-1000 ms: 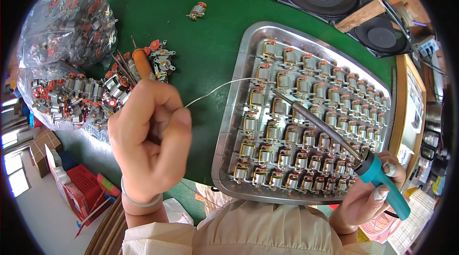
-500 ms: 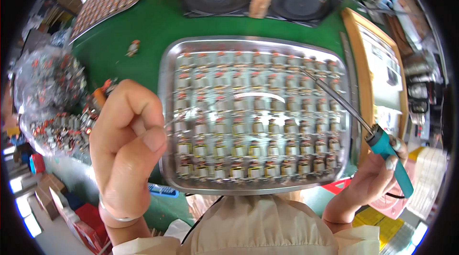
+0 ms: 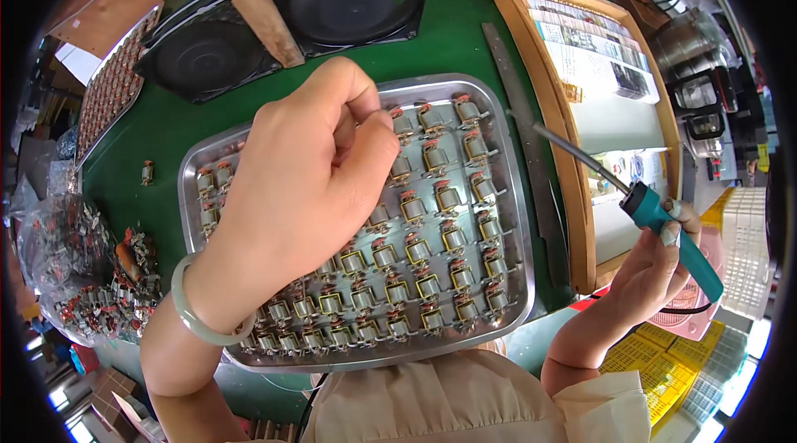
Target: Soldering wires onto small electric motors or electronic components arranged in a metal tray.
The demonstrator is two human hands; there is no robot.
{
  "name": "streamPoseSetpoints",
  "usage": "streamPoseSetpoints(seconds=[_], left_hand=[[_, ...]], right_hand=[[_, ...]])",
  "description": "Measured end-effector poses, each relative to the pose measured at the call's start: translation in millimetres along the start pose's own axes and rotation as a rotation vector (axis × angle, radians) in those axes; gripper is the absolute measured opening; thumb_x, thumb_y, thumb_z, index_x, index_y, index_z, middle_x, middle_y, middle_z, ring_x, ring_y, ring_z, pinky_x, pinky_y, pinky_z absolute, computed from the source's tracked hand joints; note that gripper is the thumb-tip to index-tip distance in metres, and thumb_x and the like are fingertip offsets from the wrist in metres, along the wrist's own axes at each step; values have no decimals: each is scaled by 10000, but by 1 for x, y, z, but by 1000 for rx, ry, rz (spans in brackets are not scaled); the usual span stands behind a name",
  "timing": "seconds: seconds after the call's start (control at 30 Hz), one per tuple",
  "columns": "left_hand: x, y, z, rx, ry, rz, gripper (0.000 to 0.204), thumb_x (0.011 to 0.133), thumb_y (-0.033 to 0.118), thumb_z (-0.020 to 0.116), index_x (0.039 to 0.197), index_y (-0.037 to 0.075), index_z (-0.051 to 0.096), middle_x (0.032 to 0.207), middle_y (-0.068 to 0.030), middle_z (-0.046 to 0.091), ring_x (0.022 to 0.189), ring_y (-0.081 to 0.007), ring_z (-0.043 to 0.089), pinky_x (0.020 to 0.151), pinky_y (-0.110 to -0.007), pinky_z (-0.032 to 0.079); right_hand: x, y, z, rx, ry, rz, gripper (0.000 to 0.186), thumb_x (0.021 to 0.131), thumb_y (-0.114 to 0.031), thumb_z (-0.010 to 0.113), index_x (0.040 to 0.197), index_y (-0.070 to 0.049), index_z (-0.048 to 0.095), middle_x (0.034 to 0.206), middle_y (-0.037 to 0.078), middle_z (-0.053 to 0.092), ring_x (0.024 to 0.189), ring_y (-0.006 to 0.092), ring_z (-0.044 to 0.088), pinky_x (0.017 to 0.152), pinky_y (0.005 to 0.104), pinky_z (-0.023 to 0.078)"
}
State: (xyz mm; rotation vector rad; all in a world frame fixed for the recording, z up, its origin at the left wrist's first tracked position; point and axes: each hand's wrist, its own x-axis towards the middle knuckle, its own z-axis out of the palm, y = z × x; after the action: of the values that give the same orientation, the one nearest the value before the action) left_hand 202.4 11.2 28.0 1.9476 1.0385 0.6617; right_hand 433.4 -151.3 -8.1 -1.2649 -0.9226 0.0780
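My right hand is wrapped round the teal handle of a soldering iron. The iron's metal shaft slants up and left, its tip near the tray's right side. Over a shallow metal tray, my left hand is closed in a pinch, a pale bangle on its wrist. A thin strand showed at these fingers earlier; it is hidden now. The fingertips are beside the small motors in the back row. Rows of these silver motors with reddish ends fill the tray, some covered by my left hand and forearm.
Two black round speaker-like units with a wooden strip lie behind the tray. A wood-framed board and a metal ruler lie right. Left are a plastic bag of parts, a single motor and another filled tray.
The view has turned, and the tray appears tilted and further left. My left hand has moved from the tray's left edge to over its back rows. My right hand still holds the soldering iron.
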Motion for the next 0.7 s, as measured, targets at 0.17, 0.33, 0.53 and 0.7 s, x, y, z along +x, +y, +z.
streamPoseSetpoints(seconds=[0.17,0.33,0.53,0.7], left_hand=[[6,-13,6,47,-52,-11,80,742,14,480,694,21,417,478,11,388,425,-31,322,392,-206,235],[8,-15,11,12,-79,-69,72,712,0,492,696,11,423,478,-33,448,389,-59,387,372,-216,280],[9,-19,14,44,-71,-28,83,706,-15,499,711,17,422,474,-32,450,377,-65,404,365,-217,283],[6,-16,15,49,-125,-69,83,768,-15,470,728,31,414,514,36,358,464,-6,280,416,-176,208]], right_hand=[[4,8,8,-57,21,50,268,727,-163,551,863,61,491,834,102,485,796,177,461,771,300,345],[5,12,8,-40,-6,85,266,714,-179,552,838,47,484,797,100,477,779,174,447,749,296,349],[3,13,10,-35,-32,104,277,722,-198,561,843,40,487,770,93,474,754,170,451,702,278,374],[2,14,12,-53,-18,105,289,718,-210,572,841,38,486,756,94,471,736,169,452,674,270,387]])
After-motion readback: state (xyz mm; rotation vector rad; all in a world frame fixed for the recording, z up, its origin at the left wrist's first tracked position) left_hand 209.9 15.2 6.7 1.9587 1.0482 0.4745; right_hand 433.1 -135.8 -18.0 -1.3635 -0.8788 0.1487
